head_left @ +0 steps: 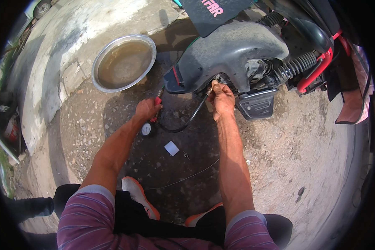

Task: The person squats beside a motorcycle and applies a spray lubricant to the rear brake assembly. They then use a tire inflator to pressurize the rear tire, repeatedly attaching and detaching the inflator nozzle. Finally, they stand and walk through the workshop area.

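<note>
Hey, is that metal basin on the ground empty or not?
Not empty: the metal basin holds murky brown liquid, visible inside its rim.

Strong daylight washes the concrete at upper left nearly white, while the ground between the shoes lies in deep shadow. The fender carries a soft sheen. The left hand and right hand look fairly sharp; toward the black round border, straight edges bend and detail softens.
</note>
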Tool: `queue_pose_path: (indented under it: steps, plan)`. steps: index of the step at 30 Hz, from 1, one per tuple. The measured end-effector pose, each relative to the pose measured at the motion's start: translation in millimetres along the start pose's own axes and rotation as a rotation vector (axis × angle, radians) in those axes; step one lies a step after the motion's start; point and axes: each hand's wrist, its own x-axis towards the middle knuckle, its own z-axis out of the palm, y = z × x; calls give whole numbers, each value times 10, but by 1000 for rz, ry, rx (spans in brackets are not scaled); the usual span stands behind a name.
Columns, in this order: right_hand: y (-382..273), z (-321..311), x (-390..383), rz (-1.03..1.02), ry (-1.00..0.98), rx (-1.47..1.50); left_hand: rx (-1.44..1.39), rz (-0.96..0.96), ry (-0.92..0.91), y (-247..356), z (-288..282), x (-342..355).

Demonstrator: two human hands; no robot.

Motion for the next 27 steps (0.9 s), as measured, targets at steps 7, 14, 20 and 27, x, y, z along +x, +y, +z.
queue_pose_path:
  steps: [7, 14, 20, 27]
  plan:
    - [-14, 0, -12, -15, -2, -12, -2, 42, 26, 15, 14, 2]
    - [33, -4, 33, -34, -20, 46, 0, 31, -12, 64, -2, 15]
    - [35, -5, 36, -28, 28, -18, -12, 57, 1, 64, 9, 18]
    - [2, 22, -2, -36, 38, 3, -16, 68, -1, 14, 37, 44]
